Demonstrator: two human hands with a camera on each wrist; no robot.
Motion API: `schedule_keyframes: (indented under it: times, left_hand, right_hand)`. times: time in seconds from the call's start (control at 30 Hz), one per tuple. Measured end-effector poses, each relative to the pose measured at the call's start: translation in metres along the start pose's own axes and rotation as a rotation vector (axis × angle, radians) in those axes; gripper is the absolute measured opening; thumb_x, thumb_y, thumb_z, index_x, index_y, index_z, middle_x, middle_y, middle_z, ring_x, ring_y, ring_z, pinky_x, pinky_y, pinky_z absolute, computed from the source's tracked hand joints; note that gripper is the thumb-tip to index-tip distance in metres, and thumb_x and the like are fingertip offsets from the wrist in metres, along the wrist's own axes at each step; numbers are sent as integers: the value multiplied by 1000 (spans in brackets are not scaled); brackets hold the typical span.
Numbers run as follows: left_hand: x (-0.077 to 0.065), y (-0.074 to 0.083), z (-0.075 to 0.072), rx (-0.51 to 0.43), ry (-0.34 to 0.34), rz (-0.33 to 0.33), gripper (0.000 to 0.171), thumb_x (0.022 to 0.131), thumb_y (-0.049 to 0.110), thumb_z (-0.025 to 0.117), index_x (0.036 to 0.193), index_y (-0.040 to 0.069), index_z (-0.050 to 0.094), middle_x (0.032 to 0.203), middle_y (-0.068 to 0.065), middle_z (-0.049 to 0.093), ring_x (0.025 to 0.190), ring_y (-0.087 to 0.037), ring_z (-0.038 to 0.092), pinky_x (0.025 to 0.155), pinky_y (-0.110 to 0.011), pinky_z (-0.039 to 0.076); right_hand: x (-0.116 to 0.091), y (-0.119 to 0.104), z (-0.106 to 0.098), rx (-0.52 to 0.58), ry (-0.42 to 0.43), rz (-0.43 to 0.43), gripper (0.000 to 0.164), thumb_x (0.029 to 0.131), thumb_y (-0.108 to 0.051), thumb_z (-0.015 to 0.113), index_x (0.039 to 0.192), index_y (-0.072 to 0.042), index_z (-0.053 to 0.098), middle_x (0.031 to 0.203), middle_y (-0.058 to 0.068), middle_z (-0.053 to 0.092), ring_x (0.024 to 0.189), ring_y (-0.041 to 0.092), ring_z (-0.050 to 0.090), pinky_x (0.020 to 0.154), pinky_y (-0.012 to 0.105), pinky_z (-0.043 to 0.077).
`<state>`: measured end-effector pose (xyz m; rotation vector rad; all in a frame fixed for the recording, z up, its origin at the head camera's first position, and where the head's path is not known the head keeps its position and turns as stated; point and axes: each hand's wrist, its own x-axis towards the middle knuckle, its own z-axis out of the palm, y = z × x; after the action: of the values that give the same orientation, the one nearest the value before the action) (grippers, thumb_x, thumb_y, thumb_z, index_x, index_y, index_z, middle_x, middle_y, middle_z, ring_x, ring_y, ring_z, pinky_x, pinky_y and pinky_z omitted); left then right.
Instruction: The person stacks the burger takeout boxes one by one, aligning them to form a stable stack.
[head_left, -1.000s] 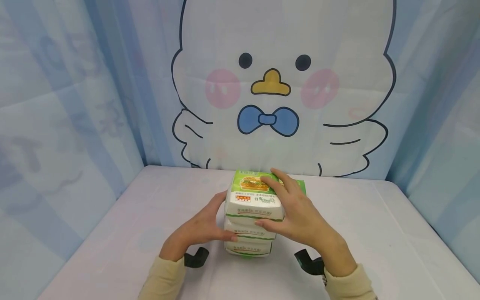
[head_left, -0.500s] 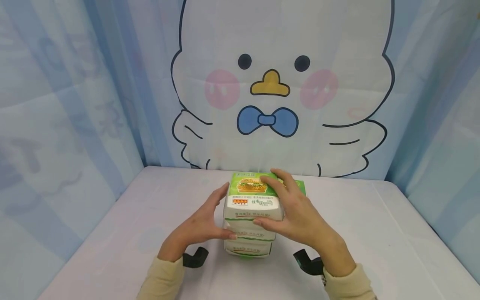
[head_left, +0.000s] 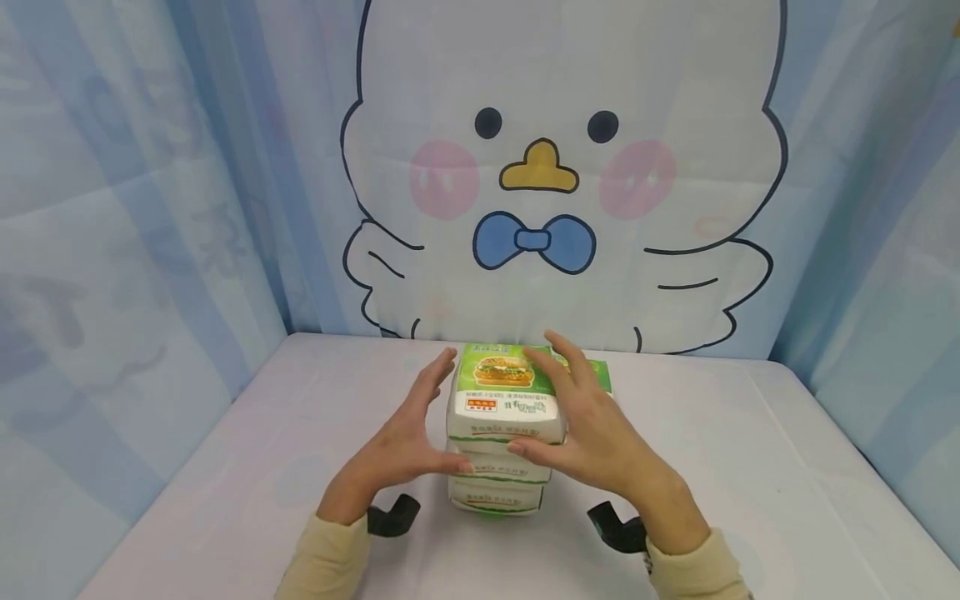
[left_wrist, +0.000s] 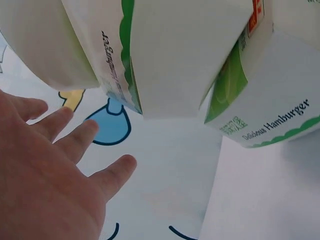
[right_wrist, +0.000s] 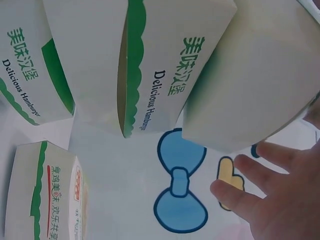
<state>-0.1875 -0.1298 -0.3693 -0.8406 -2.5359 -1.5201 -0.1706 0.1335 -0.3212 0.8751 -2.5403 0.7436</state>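
A stack of three white-and-green paper hamburger boxes stands mid-table in the head view. Its top box [head_left: 504,404] shows a printed burger and sits slightly off the middle box [head_left: 506,467]; the bottom box [head_left: 495,498] rests on the table. At the left side, my left hand [head_left: 393,446] has its fingers straight and spread, apart from the top box in the left wrist view, with the thumb tip over the middle box's front. My right hand [head_left: 600,429] is around the top box's right side, fingers [right_wrist: 237,197] extended and spread close beside it.
Another hamburger box [head_left: 603,375] stands behind my right hand, mostly hidden there and plainer in the right wrist view. Dark curved pieces [head_left: 393,515] stick out by both wrists. A curtain [head_left: 540,292] with a cartoon bird hangs behind the white table [head_left: 750,467].
The top box has shifted slightly left and toward me onto the stack. My left fingers have moved up and off its side; my right fingertips have lifted a little.
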Motion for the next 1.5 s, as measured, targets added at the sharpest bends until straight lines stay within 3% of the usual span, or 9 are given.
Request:
schedule_keyframes:
  times: [0.33, 0.57, 0.83, 1.0, 1.2, 1.43, 1.5]
  left_hand:
    - [1, 4, 2, -41, 35, 63, 127, 68, 41, 89, 160, 32, 2, 168, 6, 6, 155, -25, 12, 123, -56, 19]
    - [3, 4, 5, -51, 38, 41, 126, 69, 47, 87, 160, 30, 2, 168, 7, 9, 155, -24, 12, 123, -56, 19]
    - [3, 3, 7, -75, 36, 28, 124, 70, 49, 87, 159, 33, 3, 168, 9, 7, 155, -22, 11, 123, -55, 19]
    - [4, 4, 9, -102, 27, 4, 122, 70, 48, 86, 159, 37, 3, 168, 10, 4, 155, -28, 12, 118, -66, 18]
    - [5, 6, 10, -107, 27, 2, 122, 72, 41, 87, 160, 29, 3, 167, 9, 5, 155, -30, 12, 115, -72, 16]
    - [5, 3, 11, -115, 38, -4, 118, 73, 38, 87, 158, 40, 4, 167, 11, 6, 155, -29, 11, 115, -72, 16]
    - [5, 3, 11, -113, 45, -8, 118, 73, 38, 86, 158, 38, 4, 167, 10, 6, 155, -29, 11, 115, -72, 16]
  right_hand:
    - [-16, 27, -6, 194, 31, 33, 84, 87, -39, 66, 157, -31, 20, 166, 5, 9, 148, 43, 19, 100, 79, 34]
    - [-27, 48, -3, 240, 64, 100, 70, 95, -38, 52, 157, -28, 22, 165, 7, 11, 146, 44, 19, 101, 81, 28]
    - [-32, 71, 9, 225, 50, 228, 64, 98, -31, 51, 156, -18, 26, 163, 14, 12, 147, 43, 18, 105, 81, 23]
    - [-33, 83, 24, 142, 0, 291, 66, 98, -37, 58, 153, -12, 30, 163, 17, 14, 146, 42, 17, 105, 77, 29]
    - [-35, 93, 35, 56, -27, 295, 68, 94, -28, 67, 150, -5, 35, 160, 22, 21, 145, 45, 20, 107, 73, 32]
    - [-38, 101, 44, -1, -67, 274, 66, 92, -22, 69, 147, -2, 39, 158, 20, 28, 147, 46, 18, 112, 72, 23]
    - [-38, 101, 45, -16, -71, 274, 65, 91, -21, 70, 146, -3, 41, 157, 20, 30, 146, 48, 17, 113, 72, 21]
